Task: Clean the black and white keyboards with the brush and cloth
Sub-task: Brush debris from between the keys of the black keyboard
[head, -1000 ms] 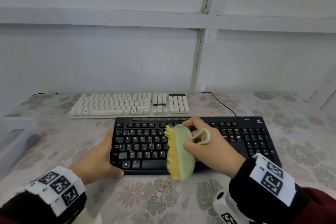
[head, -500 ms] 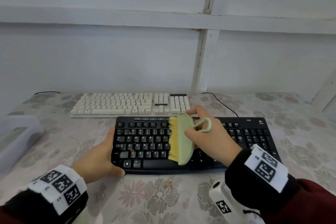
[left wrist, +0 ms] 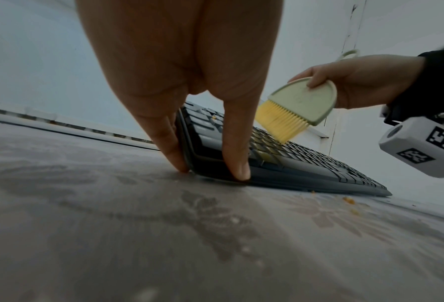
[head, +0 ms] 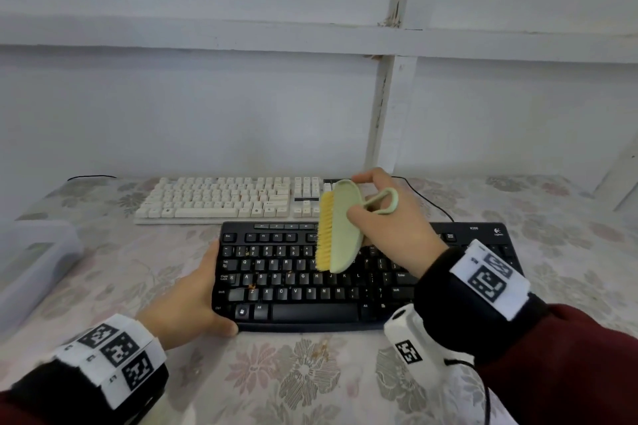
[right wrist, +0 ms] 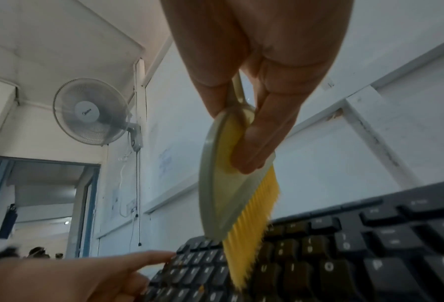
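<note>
- Translucent plastic bin (head: 32,262) at far left, on floral tablecloth (head: 303,376).
- Left hand (head: 188,300) clasping black keyboard's left end: thumb on front edge, fingers (left wrist: 170,141) straight along the side, tips down on the cloth.
- Black keyboard (head: 297,290) nearest, flat on cloth, with orange crumbs (head: 251,286) among keys; "K200" and Logitech logo printed at top right corner.
- White keyboard (head: 221,198) just behind, parallel, apart.
- Green brush (head: 343,228) with yellow bristles (left wrist: 280,124) pinched in right hand (head: 390,221), thumb and fingers curled on its back and loop handle; bristles over number-row keys, contact unclear.
- Wall fan (right wrist: 91,111) in right wrist view; label unreadable.
</note>
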